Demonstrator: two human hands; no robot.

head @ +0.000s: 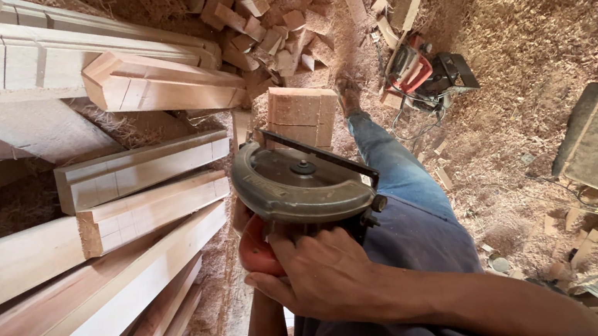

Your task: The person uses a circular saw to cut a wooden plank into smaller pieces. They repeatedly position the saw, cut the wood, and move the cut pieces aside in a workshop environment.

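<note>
Head view: the right hand (325, 273) is gripping the saw (302, 187) body, fingers clenched around its red handle. The left hand (242, 216) is mostly hidden behind the saw; its grip cannot be told. The saw is hovering centre, just right of the planks (141, 206), near a wood block (302, 115).

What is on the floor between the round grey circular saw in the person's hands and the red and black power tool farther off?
In the head view, between the circular saw and the red and black power tool lie the person's blue-trousered leg and sawdust-covered floor.
</note>
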